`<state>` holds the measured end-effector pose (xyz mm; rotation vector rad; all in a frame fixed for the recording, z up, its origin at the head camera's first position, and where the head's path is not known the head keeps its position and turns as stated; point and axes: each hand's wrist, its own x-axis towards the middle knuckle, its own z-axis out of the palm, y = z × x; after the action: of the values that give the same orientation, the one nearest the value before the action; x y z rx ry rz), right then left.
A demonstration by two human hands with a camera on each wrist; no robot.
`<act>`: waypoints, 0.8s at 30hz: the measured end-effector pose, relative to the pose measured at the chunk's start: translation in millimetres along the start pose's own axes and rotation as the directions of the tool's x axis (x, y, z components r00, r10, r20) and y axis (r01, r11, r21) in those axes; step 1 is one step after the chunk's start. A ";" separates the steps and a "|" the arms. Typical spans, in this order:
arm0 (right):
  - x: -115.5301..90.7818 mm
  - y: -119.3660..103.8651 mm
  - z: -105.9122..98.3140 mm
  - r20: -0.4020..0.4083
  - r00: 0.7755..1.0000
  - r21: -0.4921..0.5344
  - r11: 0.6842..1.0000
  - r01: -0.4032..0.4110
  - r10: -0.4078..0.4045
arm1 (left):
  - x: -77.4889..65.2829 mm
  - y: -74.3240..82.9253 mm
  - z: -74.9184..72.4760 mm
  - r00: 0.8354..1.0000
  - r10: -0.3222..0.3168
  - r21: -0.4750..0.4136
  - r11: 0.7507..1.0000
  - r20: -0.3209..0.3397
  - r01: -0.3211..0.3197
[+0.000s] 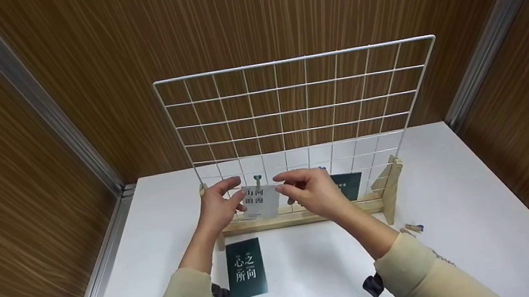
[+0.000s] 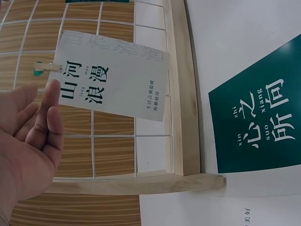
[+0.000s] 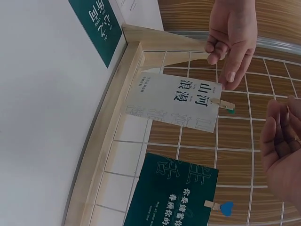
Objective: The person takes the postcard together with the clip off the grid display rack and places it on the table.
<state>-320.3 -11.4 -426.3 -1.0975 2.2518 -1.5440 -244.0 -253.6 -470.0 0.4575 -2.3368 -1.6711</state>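
Observation:
A white card (image 1: 261, 203) with dark characters hangs on the white wire grid (image 1: 280, 111). At its top edge sits a small wooden clothespin (image 3: 222, 103) with a green ornament. My left hand (image 1: 218, 207) is at the card's left side, its fingertips right at the edge near the upper corner, thumb and fingers apart. To the right of the card, my right hand (image 1: 315, 192) hovers with loosely bent fingers and nothing between them. In the right wrist view a dark green card (image 3: 171, 193) hangs beside the white one from a clothespin with a blue heart (image 3: 226, 208).
Wooden feet and a bar (image 1: 273, 222) hold the grid upright on the white table (image 1: 309, 264). Another dark green card (image 1: 245, 269) lies on the table at front left. Loose clothespins (image 1: 413, 228) lie at the right, by the right forearm. Wood-grain panels surround the table.

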 end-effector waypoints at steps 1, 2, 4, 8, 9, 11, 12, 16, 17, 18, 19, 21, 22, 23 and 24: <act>2.2 -0.8 1.2 0.000 1.000 -0.004 1.000 0.002 -0.002 | 0.5 -0.1 0.1 1.000 -0.001 0.000 1.000 0.005 0.001; 4.3 -1.4 2.3 0.000 1.000 -0.008 1.000 -0.001 0.001 | 1.0 -0.4 0.1 1.000 -0.003 0.000 1.000 0.009 0.003; 8.5 -2.1 4.3 -0.001 1.000 -0.010 1.000 -0.002 0.002 | 2.0 -1.1 0.1 1.000 -0.007 0.001 1.000 0.017 0.007; 15.7 -1.5 8.8 0.001 1.000 -0.022 1.000 -0.015 0.015 | 4.2 -4.2 0.0 1.000 -0.008 0.002 1.000 0.030 0.008; 17.1 -1.0 10.0 0.003 1.000 -0.022 0.999 -0.023 0.023 | 4.7 -4.7 0.0 0.999 -0.007 0.005 1.000 0.032 0.007; 20.1 0.2 12.0 0.007 0.999 -0.027 0.999 -0.039 0.040 | 6.2 -5.0 0.5 0.999 -0.010 0.012 1.000 0.038 0.009; 21.6 0.8 13.0 0.008 0.999 -0.031 0.998 -0.047 0.047 | 6.8 -4.5 0.9 0.999 -0.010 0.019 1.000 0.041 0.009; 27.3 2.4 17.8 0.011 0.998 -0.050 0.996 -0.067 0.068 | 8.3 -2.4 1.9 0.999 -0.021 0.024 1.000 0.048 0.020; 28.7 2.8 19.0 0.011 0.997 -0.056 0.996 -0.071 0.072 | 8.8 -2.1 2.1 0.999 -0.023 0.018 1.000 0.049 0.022; 29.9 3.4 20.1 0.012 0.997 -0.061 0.995 -0.074 0.075 | 9.4 -2.2 2.4 0.999 -0.024 0.010 1.000 0.048 0.024; 31.0 4.0 21.0 0.013 0.997 -0.063 0.995 -0.077 0.078 | 10.3 -2.9 2.4 0.999 -0.027 0.001 1.000 0.046 0.027; 33.0 5.8 22.7 0.013 0.997 -0.071 0.994 -0.081 0.082 | 12.4 -4.6 2.2 0.998 -0.033 -0.021 0.999 0.045 0.034; 33.7 6.5 23.3 0.014 0.996 -0.075 0.994 -0.083 0.084 | 13.2 -5.4 2.0 0.998 -0.037 -0.029 0.999 0.044 0.039; 34.3 7.2 23.7 0.014 0.996 -0.081 0.993 -0.085 0.086 | 14.1 -6.1 1.8 0.998 -0.043 -0.035 0.998 0.042 0.044; 34.9 8.0 24.1 0.014 0.996 -0.083 0.993 -0.086 0.087 | 15.1 -7.0 1.5 0.998 -0.048 -0.043 0.998 0.041 0.050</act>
<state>-335.6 -50.7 -435.4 -1.0154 2.3371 -1.4148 -257.7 -260.1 -477.0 0.4807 -2.3297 -1.7655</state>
